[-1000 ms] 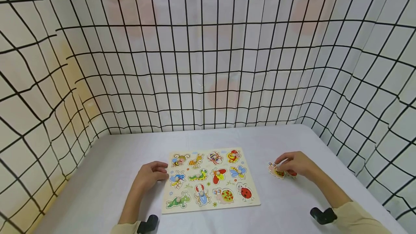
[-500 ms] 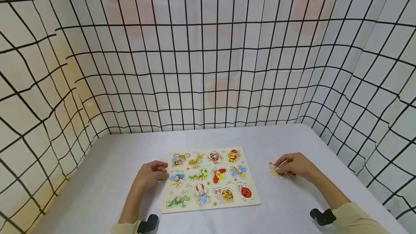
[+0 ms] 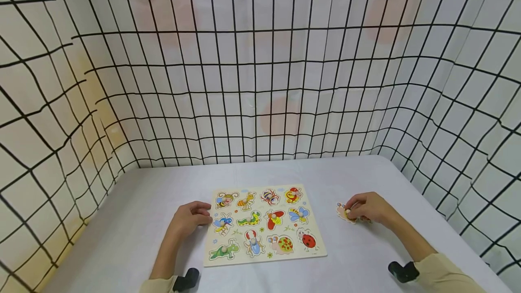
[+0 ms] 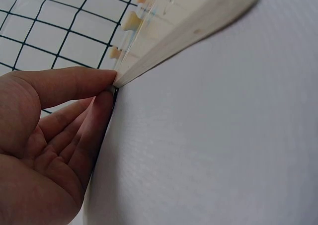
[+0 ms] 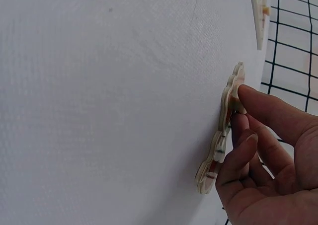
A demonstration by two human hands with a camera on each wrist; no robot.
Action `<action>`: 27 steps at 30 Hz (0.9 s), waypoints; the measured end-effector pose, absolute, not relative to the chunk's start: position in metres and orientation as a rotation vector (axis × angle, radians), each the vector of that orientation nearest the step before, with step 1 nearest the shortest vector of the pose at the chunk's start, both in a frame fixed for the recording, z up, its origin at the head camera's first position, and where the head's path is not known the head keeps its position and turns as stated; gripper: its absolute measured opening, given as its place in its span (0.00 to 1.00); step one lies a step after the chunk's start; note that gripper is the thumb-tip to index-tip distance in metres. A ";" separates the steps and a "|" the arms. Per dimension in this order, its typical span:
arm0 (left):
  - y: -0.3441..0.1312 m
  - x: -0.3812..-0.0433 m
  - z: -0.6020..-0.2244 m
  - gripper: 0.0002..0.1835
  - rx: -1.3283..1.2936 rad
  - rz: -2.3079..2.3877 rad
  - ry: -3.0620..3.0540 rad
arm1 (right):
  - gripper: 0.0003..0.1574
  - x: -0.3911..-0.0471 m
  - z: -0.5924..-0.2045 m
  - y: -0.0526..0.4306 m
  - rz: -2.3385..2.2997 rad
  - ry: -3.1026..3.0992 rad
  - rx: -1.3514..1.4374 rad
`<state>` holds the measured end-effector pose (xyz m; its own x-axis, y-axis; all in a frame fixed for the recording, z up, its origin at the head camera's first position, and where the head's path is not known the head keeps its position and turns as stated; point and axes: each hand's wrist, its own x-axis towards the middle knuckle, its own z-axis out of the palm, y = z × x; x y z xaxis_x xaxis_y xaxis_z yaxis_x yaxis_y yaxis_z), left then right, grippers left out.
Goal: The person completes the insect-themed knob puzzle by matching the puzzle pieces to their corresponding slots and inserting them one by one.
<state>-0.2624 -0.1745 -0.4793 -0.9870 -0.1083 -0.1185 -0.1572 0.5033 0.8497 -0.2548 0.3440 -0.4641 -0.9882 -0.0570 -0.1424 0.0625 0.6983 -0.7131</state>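
Observation:
My right hand [image 3: 369, 207] is over two wooden puzzle pieces lying on the white table right of the board. Its thumb and fingertips pinch the knob of the snail puzzle piece [image 3: 342, 212], shown edge-on in the right wrist view [image 5: 226, 102]. A second, red-marked piece [image 5: 208, 174] lies under the curled fingers, mostly hidden from the head view. My left hand [image 3: 188, 220] rests at the left edge of the insect puzzle board [image 3: 240, 263], thumb and fingertips touching that edge in the left wrist view.
Knobbed insect pieces such as the caterpillar [image 3: 249, 219] and beetle [image 3: 254, 244] sit in the board. In its bottom row, the snail picture [image 3: 281, 244] and ladybug picture [image 3: 306, 240] show no knobs. Black-gridded white walls [image 3: 260, 103] surround the table.
My right hand has dipped slightly and shifted a little over the pieces, its fingers closing on the snail piece's knob. The left hand and board have stayed put.

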 end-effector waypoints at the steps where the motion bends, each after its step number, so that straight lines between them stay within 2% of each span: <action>1: -0.174 -0.262 -0.479 0.19 -0.237 1.524 2.680 | 0.16 -0.255 -0.465 0.344 -1.164 2.753 -0.002; 27: -0.173 -0.265 -0.482 0.18 -0.279 1.519 2.681 | 0.12 -0.254 -0.462 0.339 -1.134 2.774 0.024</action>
